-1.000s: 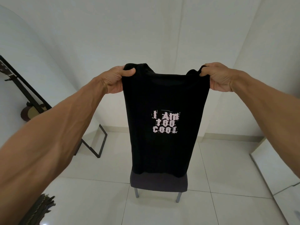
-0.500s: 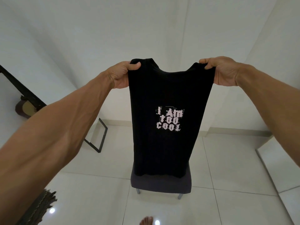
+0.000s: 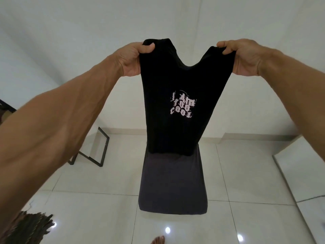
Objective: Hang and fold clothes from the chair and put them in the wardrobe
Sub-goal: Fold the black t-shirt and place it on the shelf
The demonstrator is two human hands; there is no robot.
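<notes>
Above the chair at 6 o'clock, holds up the black T-shirt by its shoulders, print toward the camera, hem overlapping the chair's top edge, contact unclear. Grips one shoulder in the left hand at 10 o'clock, thumb clamped over the cloth; pinches the other in the right hand at 2 o'clock. Judging by the deep sag at the neckline, wants more tension: draw both hands apart, keep them level, avoid trailing the hem
</notes>
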